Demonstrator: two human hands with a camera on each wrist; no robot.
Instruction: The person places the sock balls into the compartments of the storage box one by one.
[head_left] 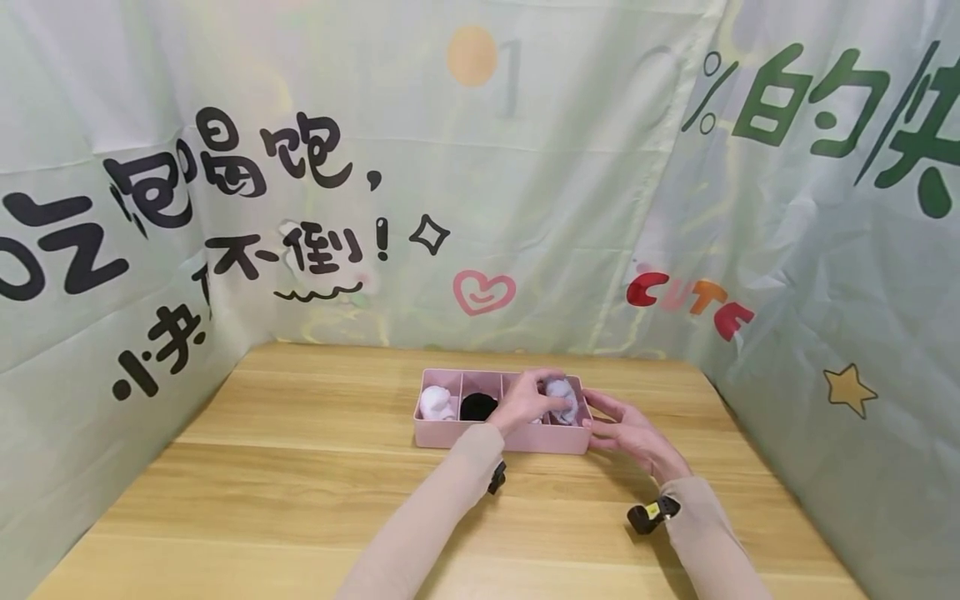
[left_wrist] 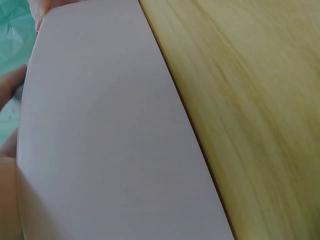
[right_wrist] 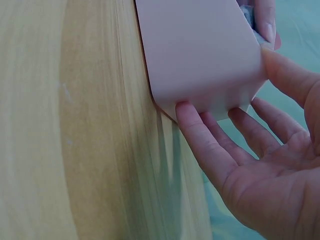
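A pink divided storage box (head_left: 502, 435) stands on the wooden table. My left hand (head_left: 522, 402) reaches over its front wall. Thumb and fingers pinch a balled-up grey cloth (head_left: 561, 400), sock-like, in the rightmost compartment. Against the box's right end, my right hand (head_left: 633, 437) rests its spread fingertips; the right wrist view shows the thumb near the rim and fingers (right_wrist: 200, 135) lower on the end wall. A white cloth ball (head_left: 437, 403) lies in the leftmost compartment, a black one (head_left: 478, 407) beside it. My left hand mostly hides the compartment after that, where something whitish shows.
The wooden table (head_left: 300, 475) extends around the box on all sides. Printed fabric (head_left: 390, 250) hangs behind the table and along both sides. Each wrist carries a small black camera, the right one (head_left: 651, 515) with a yellow mark.
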